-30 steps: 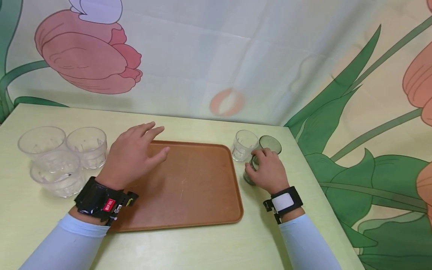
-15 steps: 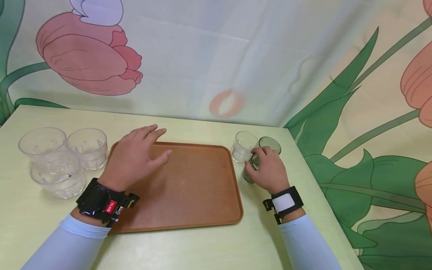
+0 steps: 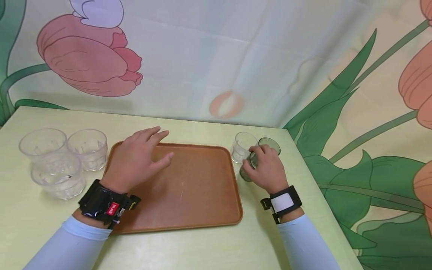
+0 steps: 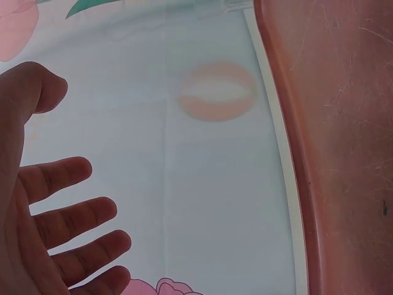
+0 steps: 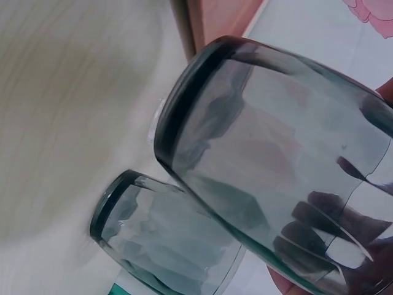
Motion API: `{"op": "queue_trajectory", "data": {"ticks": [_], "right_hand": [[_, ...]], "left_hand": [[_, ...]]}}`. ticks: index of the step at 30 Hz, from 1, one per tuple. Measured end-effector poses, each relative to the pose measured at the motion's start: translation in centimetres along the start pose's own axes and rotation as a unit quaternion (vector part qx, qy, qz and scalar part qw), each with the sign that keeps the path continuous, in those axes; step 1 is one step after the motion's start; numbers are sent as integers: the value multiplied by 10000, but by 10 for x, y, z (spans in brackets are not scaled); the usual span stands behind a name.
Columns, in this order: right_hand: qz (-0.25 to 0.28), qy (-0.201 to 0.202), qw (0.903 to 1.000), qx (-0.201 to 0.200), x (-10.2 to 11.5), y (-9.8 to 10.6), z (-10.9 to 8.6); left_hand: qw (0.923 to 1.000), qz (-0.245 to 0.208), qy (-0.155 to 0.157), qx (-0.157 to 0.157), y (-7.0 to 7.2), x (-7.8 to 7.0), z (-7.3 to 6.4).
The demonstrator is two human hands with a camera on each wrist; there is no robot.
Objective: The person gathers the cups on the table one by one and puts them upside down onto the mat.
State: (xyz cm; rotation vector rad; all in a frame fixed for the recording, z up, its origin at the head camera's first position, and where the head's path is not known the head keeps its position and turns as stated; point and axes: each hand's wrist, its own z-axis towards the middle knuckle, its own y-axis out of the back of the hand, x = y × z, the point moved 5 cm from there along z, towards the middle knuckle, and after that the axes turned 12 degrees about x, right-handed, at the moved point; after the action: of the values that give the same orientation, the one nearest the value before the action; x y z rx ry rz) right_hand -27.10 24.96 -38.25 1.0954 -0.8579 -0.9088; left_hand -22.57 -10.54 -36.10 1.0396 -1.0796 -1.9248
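Note:
My right hand [image 3: 267,170] grips a smoky grey-green drinking glass [image 5: 245,147] near its rim, just right of the tray. In the right wrist view its fingers show through the glass wall. Behind it stands a second smoky glass [image 3: 274,144], beside a clear glass [image 3: 243,144]. My left hand [image 3: 136,157] is spread with loosely bent fingers over the left part of a brown tray [image 3: 199,187]. It holds nothing, and its fingers [image 4: 83,215] are apart in the left wrist view. How far the held glass is off the table is hard to tell.
Three larger clear glasses stand close together on the far left, among them a front glass [image 3: 59,178]. The pale table [image 3: 182,247] has its right edge beyond the right arm. A flower-printed curtain [image 3: 182,67] hangs behind the table.
My right hand has shifted slightly left with the smoky glass, toward the tray's right edge. My left hand has stayed over the tray with little movement.

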Motion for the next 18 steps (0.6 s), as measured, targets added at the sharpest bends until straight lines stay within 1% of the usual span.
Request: {"op": "queue_trajectory", "data": {"ticks": [8,13,18], "right_hand": [[-3,83,10000,-29,5,-2,0],[74,252,9994,-213,12,4,-1],[65,437,9982,-404,17,9,3]], "left_hand": [[10000,-1,-15,25,-4,-4,-4],[9999,-74,-49,63,-7,-4,-2],[9998,-115,-90,129,-6,-4,1]]}}
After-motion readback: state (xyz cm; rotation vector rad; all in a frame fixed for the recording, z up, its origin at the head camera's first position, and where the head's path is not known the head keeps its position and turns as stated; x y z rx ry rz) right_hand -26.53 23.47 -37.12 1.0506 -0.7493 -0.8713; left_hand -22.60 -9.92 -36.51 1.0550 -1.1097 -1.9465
